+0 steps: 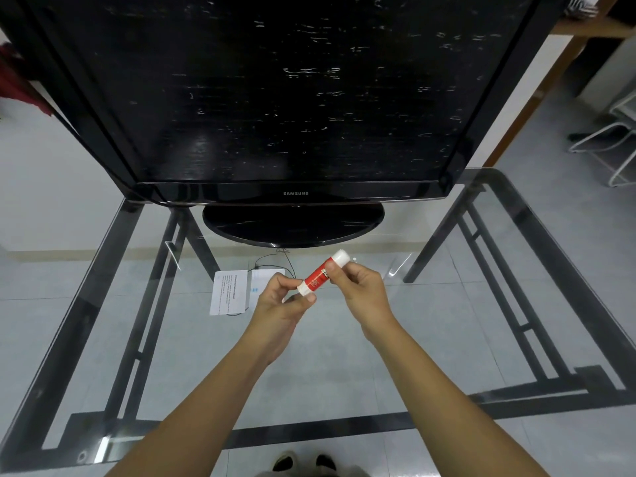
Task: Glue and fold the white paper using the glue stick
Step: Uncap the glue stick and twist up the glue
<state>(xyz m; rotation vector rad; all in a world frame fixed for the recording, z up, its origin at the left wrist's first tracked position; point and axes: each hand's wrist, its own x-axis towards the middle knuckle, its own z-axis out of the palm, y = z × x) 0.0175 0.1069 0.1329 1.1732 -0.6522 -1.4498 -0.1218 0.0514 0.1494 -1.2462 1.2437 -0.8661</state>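
Note:
A red glue stick (318,276) with a white cap and a white base is held in the air above the glass table, tilted up to the right. My left hand (280,304) pinches its lower white end. My right hand (361,290) grips its upper part, just below the cap. The white paper (230,292), printed with small text, lies flat on the glass just left of my left hand. Part of the paper is hidden behind that hand.
A large black monitor (275,98) on an oval stand (292,225) fills the far half of the glass table (378,356). A thin black cable (272,258) runs from the stand toward the paper. The table's black metal frame shows through the glass.

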